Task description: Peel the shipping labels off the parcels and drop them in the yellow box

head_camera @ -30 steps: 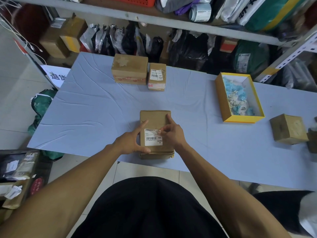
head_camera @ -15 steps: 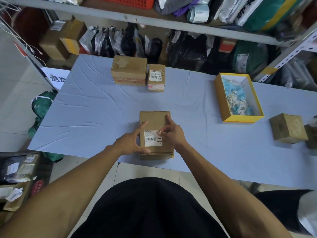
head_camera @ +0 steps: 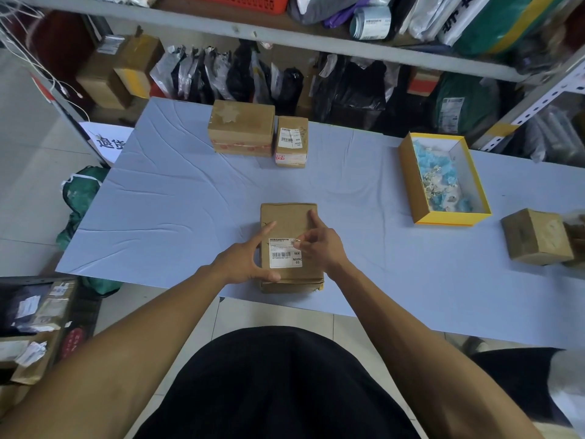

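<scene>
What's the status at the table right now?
Left hand steadies the parcel. Right hand picks at the label corner; label mostly stuck. Yellow box open, path clear.

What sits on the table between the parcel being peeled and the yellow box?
Nothing visible. Bare cloth lies between the near parcel and the yellow box. The right hand is already at the label; the left hand steadies the parcel.
</scene>
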The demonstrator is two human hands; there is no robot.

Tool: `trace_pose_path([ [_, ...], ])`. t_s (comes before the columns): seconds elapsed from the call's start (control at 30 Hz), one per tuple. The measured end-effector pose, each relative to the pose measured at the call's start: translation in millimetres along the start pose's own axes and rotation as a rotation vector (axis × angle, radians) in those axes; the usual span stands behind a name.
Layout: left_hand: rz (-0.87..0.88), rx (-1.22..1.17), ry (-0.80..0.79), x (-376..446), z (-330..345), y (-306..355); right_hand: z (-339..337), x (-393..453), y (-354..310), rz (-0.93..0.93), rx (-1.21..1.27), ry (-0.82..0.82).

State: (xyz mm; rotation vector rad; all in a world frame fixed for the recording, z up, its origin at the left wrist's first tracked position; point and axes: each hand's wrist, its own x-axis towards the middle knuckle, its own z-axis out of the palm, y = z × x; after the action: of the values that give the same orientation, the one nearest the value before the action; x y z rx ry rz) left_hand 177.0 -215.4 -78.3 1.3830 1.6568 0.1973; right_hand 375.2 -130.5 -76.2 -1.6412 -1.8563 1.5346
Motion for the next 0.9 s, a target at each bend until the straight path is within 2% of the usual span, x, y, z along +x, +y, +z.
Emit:
trace_pose_path([
  [0.9, -0.013, -0.057, -0.050, 4.1, -0.5, -3.8, -0.5, 1.4, 1.2, 0.035, 0.167, 0.000],
])
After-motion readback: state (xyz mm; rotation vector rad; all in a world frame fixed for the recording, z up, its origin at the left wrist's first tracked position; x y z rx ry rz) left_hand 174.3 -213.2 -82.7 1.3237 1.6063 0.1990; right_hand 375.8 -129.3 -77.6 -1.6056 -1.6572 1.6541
